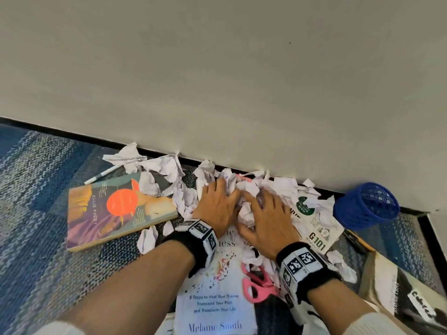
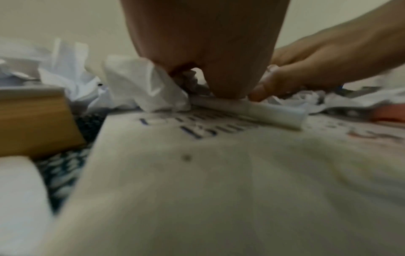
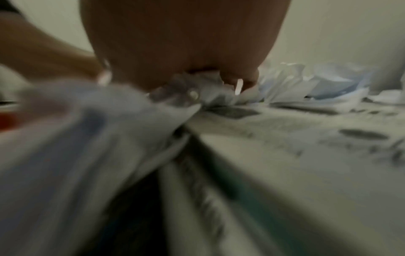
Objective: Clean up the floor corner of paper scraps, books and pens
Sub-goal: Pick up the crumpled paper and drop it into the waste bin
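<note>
Both hands were down on the heap of paper scraps (image 1: 242,189) against the wall. The left hand (image 1: 216,201) and right hand (image 1: 264,217) each had fingers curled into crumpled paper, gathering it between them. The heap lay over a white book (image 1: 214,301); a white pen (image 2: 252,110) lay beneath the left palm. Advised: draw the scraps inward, compress them, and lift clear of pen and pink scissors (image 1: 257,284).
</note>
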